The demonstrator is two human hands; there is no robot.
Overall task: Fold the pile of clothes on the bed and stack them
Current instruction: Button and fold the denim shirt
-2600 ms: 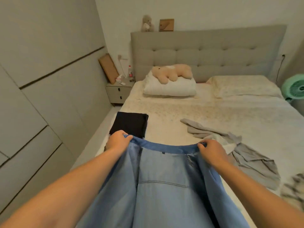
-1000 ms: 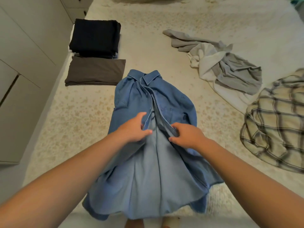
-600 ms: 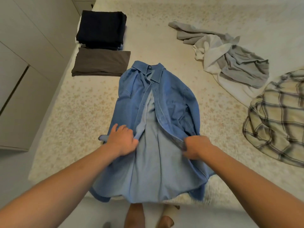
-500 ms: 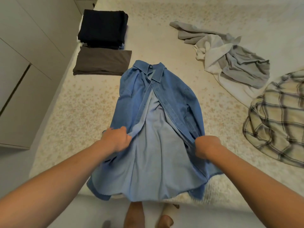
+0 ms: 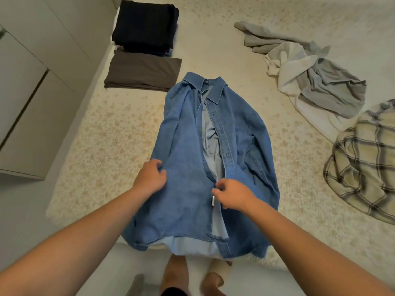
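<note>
1. The fingers of the left hand (image 5: 149, 178) were curled and gripping the left edge of the denim shirt (image 5: 188, 167), while the fingers of the right hand (image 5: 232, 196) pinched the button placket of the right front panel near its lower middle.
2. The denim shirt lay face up on the bed (image 5: 102, 135), collar pointing away from the person and hem hanging over the near edge, with its front partly open and the lighter inside showing.
3. Beyond the collar to the left, a folded brown garment (image 5: 143, 70) lay flat, and a stack of folded dark clothes (image 5: 145, 26) sat just behind it.
4. To the right, well apart from the shirt, lay a crumpled heap of grey and white clothes (image 5: 310, 77) and a crumpled plaid shirt (image 5: 363, 163).
</note>
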